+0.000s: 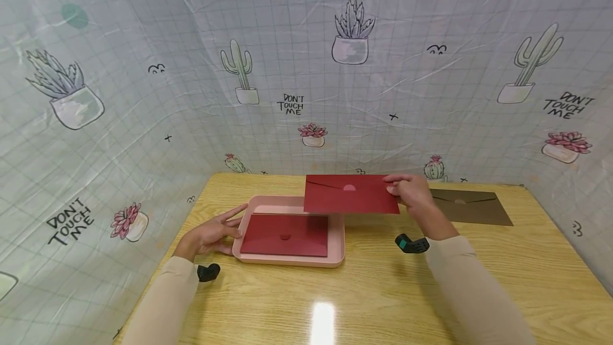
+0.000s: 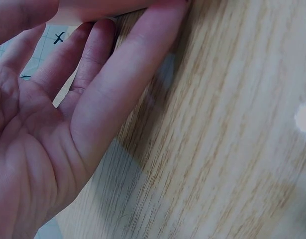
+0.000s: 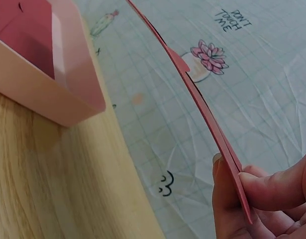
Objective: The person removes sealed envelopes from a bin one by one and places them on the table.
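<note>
My right hand point(image 1: 414, 190) pinches a red envelope point(image 1: 335, 198) by its right end, thumb on one face and fingers on the other. The envelope is raised, its flap and round seal towards me, and its left end overlaps the back right corner of a pink tray point(image 1: 338, 249). Edge-on, it shows as a thin strip in the right wrist view. Another red envelope point(image 1: 284, 236) lies flat inside the tray. At the tray's left side, my left hand point(image 1: 210, 234) rests with fingers spread and fairly straight, touching the outer wall, thumb at the rim.
A brown envelope point(image 1: 471, 206) lies on the wooden table point(image 1: 378, 292) at the back right, behind my right wrist. Sheeting point(image 1: 287, 57) printed with potted plants hangs along the back and sides of the table. Each wrist carries a black camera mount point(image 1: 412, 244).
</note>
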A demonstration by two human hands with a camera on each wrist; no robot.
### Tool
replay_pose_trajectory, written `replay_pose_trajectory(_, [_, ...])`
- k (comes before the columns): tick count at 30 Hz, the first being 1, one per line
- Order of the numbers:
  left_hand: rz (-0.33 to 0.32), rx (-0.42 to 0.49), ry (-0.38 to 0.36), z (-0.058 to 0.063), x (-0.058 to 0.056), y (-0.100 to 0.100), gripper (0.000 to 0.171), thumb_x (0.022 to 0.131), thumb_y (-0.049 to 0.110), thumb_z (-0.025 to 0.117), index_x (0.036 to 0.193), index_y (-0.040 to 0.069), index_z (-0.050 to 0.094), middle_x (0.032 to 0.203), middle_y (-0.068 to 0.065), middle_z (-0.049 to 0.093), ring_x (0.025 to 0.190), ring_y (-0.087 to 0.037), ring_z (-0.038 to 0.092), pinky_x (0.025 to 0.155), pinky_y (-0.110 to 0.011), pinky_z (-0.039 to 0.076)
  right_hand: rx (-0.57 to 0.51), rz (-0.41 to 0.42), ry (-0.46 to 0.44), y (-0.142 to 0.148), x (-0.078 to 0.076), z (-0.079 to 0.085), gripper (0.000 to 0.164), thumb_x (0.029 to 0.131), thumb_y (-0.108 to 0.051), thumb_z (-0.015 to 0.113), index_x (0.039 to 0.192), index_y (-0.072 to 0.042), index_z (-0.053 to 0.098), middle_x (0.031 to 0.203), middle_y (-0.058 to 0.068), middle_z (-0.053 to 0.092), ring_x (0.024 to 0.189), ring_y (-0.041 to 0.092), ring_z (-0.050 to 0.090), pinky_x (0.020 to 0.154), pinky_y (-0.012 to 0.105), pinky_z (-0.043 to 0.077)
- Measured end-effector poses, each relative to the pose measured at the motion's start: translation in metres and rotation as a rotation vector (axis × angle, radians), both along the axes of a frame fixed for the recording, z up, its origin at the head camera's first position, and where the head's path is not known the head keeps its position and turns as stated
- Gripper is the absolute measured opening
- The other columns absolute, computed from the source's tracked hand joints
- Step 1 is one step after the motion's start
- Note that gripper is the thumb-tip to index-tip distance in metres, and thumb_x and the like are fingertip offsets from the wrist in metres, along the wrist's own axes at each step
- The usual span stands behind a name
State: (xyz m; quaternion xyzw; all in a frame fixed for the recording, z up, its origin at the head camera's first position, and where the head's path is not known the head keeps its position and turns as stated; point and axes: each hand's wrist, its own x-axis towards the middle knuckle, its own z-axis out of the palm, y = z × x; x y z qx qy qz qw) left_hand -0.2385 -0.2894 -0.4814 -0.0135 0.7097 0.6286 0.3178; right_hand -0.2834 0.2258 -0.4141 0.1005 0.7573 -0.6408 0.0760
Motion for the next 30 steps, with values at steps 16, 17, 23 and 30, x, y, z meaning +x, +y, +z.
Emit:
replay_pose_trajectory(16, [-0.017,-0.006,0.010,0.000,0.001,0.000,0.091,0.103,0.006,0.060,0.168,0.041,0.007,0.177,-0.012,0.008,0.136,-0.039,0.059,0.093,-0.057,0.061,0.041,0.008,-0.017,0.029,-0.004,-0.003,0.043,0.103,-0.004,0.057,0.145,0.001,0.058,0.112,-0.001,0.065,0.088,0.002,0.067,0.078,0.017,0.060])
replay_pose_trajectory(17, [-0.017,-0.010,0.010,0.000,0.001,0.001,0.091,0.103,0.006,0.059,0.168,0.041,0.007,0.177,-0.012,0.008,0.136,-0.039,0.059,0.093,-0.056,0.061,0.042,0.006,-0.018,0.031,-0.005,-0.004,0.043,0.103,-0.004,0.057,0.146,0.001,0.058,0.114,0.000,0.064,0.088,0.003,0.067,0.078,0.017,0.060])
replay_pose_trajectory(23, [-0.006,-0.021,0.008,0.001,0.000,0.002,0.091,0.102,0.006,0.060,0.168,0.042,0.008,0.177,-0.012,0.010,0.137,-0.038,0.059,0.093,-0.056,0.061,0.038,-0.003,-0.031,0.040,-0.007,-0.005,0.044,0.103,-0.004,0.057,0.147,0.001,0.056,0.121,0.003,0.061,0.091,0.005,0.065,0.079,0.017,0.060])
replay_pose_trajectory(30, [-0.001,-0.024,0.007,0.000,0.000,0.001,0.091,0.102,0.006,0.061,0.168,0.042,0.009,0.177,-0.012,0.011,0.138,-0.039,0.057,0.093,-0.057,0.061,0.097,-0.010,-0.024,0.053,-0.009,-0.007,0.044,0.104,-0.006,0.057,0.147,0.001,0.056,0.129,0.007,0.061,0.093,0.006,0.063,0.080,0.018,0.059])
